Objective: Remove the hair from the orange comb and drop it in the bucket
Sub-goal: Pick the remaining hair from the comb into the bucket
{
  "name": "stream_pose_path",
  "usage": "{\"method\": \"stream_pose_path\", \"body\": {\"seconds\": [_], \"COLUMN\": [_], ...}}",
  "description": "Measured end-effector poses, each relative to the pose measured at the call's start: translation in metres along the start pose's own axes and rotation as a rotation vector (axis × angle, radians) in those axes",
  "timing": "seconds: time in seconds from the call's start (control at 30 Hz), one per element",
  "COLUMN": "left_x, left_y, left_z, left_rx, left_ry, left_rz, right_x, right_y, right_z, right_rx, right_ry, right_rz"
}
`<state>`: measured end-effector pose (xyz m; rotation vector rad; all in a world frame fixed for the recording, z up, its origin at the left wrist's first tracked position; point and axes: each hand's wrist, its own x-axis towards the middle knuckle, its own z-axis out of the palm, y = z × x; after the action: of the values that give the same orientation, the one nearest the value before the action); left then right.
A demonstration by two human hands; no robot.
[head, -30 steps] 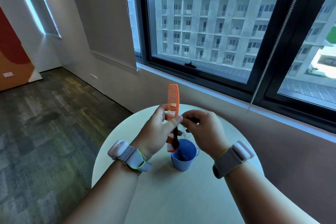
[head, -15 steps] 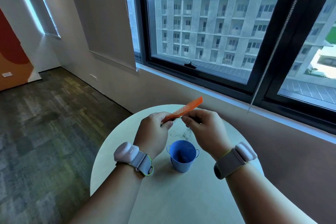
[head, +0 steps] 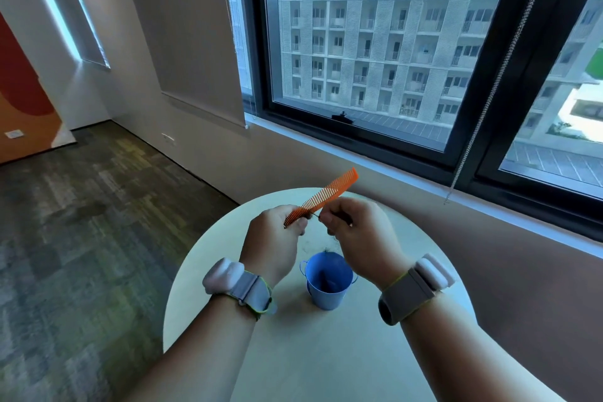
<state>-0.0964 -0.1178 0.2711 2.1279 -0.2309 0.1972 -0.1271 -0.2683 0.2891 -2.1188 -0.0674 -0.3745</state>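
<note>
We see the left hand (head: pixel 274 238) grip the orange comb (head: pixel 321 197) by its lower end — tilted up-right — while the right hand (head: pixel 355 232) pinches dark hair (head: pixel 314 215) at its teeth (above the blue bucket (head: pixel 327 281) on the round worktop (head: pixel 326 352)).

the orange comb (head: pixel 321 197) looks like matt plastic with fine moulded teeth. the blue bucket (head: pixel 327 282) has a smooth, faintly shiny painted-metal look. the round table (head: pixel 326 352) is pale, smooth and matt. both wrist straps (head: pixel 406 292) look like woven cloth; the floor (head: pixel 81 222) is rough, mottled carpet.
</note>
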Motion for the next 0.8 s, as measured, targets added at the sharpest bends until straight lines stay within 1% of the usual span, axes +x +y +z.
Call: {"method": "stream_pose_path", "body": {"seconds": [0.1,0.13,0.2,0.27,0.4,0.53,0.63,0.73,0.8], "left_x": [-0.003,-0.004,-0.005,-0.007,-0.01,-0.011,-0.015,-0.02,-0.023], "left_y": [0.0,0.001,0.0,0.0,0.003,0.007,0.009,0.012,0.014], "left_z": [0.002,0.002,0.002,0.002,-0.004,-0.006,-0.005,-0.004,-0.004], "left_rx": [0.302,0.363,0.421,0.433,0.278,0.191,0.083,-0.016,-0.066], "left_ry": [0.099,0.115,0.12,0.099,-0.016,0.038,0.029,-0.008,-0.026], "left_rz": [0.17,0.203,0.249,0.27,0.232,0.264,0.282,0.27,0.268], "right_x": [0.0,0.001,0.001,0.0,-0.002,-0.004,-0.008,-0.015,-0.018], "right_y": [-0.003,-0.004,-0.005,-0.005,-0.001,0.003,0.001,-0.005,-0.009], "right_z": [0.001,0.0,-0.001,-0.001,-0.001,-0.003,-0.001,-0.004,-0.007], "right_rx": [0.186,0.239,0.324,0.357,0.404,0.375,0.343,0.511,0.563], "right_ry": [0.023,0.028,0.04,0.061,0.105,0.107,0.1,0.023,0.024], "right_rz": [0.033,0.04,0.059,0.072,0.089,0.105,0.106,0.094,0.117]}}
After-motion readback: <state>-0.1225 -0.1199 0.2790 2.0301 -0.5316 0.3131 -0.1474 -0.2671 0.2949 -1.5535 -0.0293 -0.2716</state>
